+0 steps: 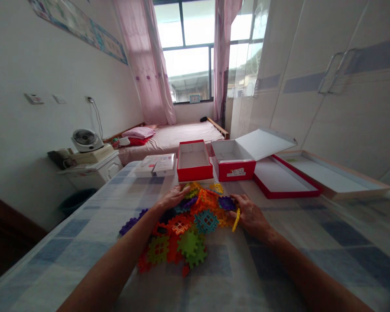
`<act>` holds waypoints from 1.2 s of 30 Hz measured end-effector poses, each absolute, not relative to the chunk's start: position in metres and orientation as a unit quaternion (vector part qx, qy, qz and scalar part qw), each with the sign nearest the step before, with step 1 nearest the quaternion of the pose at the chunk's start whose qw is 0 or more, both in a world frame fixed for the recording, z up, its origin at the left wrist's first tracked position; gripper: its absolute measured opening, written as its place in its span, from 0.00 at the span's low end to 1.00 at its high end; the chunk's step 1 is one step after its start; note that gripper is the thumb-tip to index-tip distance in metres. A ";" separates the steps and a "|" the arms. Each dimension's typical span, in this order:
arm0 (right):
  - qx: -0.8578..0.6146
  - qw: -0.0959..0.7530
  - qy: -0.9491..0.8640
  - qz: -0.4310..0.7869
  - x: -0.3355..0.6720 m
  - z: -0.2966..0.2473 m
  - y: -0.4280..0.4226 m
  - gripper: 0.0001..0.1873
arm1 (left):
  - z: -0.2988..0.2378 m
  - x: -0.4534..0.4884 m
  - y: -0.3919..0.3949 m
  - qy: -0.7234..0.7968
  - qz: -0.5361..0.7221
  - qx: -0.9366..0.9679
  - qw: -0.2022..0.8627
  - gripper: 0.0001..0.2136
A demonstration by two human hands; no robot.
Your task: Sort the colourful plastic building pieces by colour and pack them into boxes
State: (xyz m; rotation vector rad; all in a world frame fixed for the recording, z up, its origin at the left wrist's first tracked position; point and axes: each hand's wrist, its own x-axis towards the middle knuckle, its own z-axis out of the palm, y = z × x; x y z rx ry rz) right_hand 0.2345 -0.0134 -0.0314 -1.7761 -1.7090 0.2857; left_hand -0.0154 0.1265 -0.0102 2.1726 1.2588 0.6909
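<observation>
Both hands rest on a heap of bright plastic building tiles (190, 225) piled on the checked bedspread (84, 225): the left hand (173, 197) lies flat over the far left edge with fingers spread, and the right hand (251, 216) curls against the right side, touching a yellow tile (235, 220). Whether it actually pinches that piece I cannot tell, since its fingertips are buried in the pile. Beyond stand two open red boxes (195, 161), and the tiles beneath the heap are hidden.
</observation>
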 end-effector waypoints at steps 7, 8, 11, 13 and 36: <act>-0.663 0.334 -0.647 0.172 0.236 -0.025 -0.014 0.28 | 0.001 0.011 0.110 0.426 0.239 0.816 0.309 0.27; -0.664 0.339 -0.644 0.171 0.236 -0.024 -0.015 0.28 | 0.004 0.016 0.106 0.409 0.231 0.826 0.311 0.26; -0.670 0.359 -0.632 0.152 0.236 -0.026 -0.015 0.27 | 0.013 0.031 0.087 0.348 0.202 0.856 0.325 0.24; -0.665 0.371 -0.632 0.144 0.237 -0.029 -0.014 0.24 | 0.021 0.038 0.072 0.304 0.193 0.872 0.330 0.23; -0.655 0.336 -0.662 0.141 0.243 -0.033 -0.009 0.25 | -0.047 -0.147 -0.007 0.531 0.250 0.795 0.156 0.50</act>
